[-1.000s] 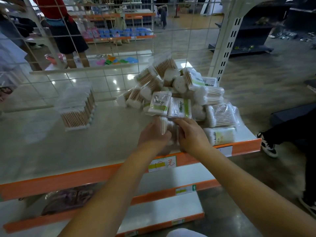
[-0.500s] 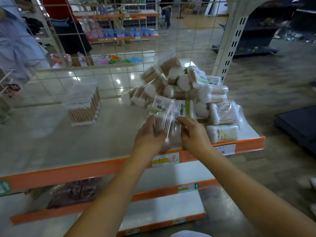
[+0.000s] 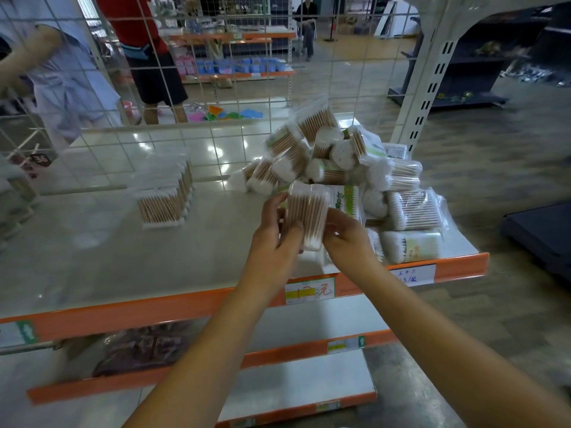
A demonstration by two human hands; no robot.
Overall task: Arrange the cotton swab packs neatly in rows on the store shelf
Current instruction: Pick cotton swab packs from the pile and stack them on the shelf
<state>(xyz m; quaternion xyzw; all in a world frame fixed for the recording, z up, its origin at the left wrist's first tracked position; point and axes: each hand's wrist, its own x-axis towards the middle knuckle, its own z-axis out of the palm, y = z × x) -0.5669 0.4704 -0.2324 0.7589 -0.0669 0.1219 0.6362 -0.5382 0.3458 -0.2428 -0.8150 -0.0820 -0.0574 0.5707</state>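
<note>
A clear pack of wooden cotton swabs (image 3: 306, 211) stands upright just above the shelf, held between both hands. My left hand (image 3: 273, 239) grips its left edge, fingers curled round it. My right hand (image 3: 347, 239) holds its lower right side. Behind and to the right lies a loose heap of swab packs (image 3: 346, 162) on the white shelf (image 3: 92, 257). Further left, a tidy row of swab packs (image 3: 165, 196) stands on the same shelf.
A wire grid panel (image 3: 216, 88) backs the shelf. An orange front rail with a price tag (image 3: 309, 291) edges it, with lower shelves (image 3: 293, 387) beneath. A slotted white upright (image 3: 429, 88) stands at the right. People stand beyond the grid.
Both hands have lifted one swab pack from the front of the heap and turned it upright, moving it slightly up and left.
</note>
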